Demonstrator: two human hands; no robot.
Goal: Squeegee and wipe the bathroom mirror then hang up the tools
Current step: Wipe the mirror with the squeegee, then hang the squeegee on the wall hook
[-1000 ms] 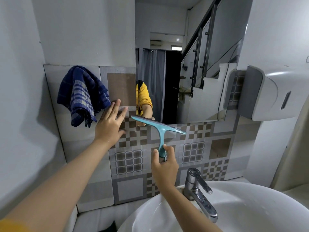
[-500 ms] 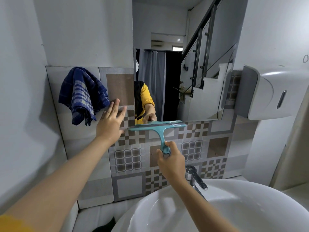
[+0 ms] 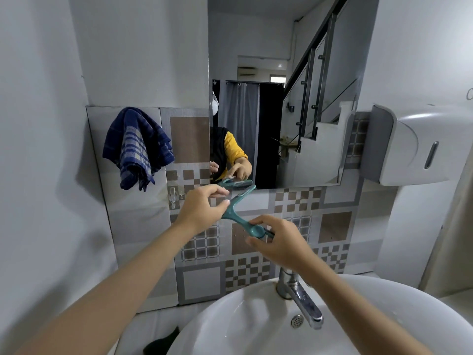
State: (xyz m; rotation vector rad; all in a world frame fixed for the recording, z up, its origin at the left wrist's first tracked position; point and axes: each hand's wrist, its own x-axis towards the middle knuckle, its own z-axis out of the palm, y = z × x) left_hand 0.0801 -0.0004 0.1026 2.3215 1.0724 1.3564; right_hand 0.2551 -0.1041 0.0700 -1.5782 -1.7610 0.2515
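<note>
Below the mirror (image 3: pixel 281 98), over the sink (image 3: pixel 384 316), you hold the squeegee (image 3: pixel 231 216) in both hands: your right hand (image 3: pixel 281 242) pinches the handle end, your left hand (image 3: pixel 202 208) curls its fingers round the neck near the blade. Left of you, the cloth (image 3: pixel 137 147) hangs on the tiled wall.

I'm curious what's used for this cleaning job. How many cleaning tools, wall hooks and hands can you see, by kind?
Squeegees: 1, teal squeegee
Cloths: 1, blue checked cloth
Bare wall hooks: 1, clear hook
Hands: 2, left hand, right hand
Total: 5
</note>
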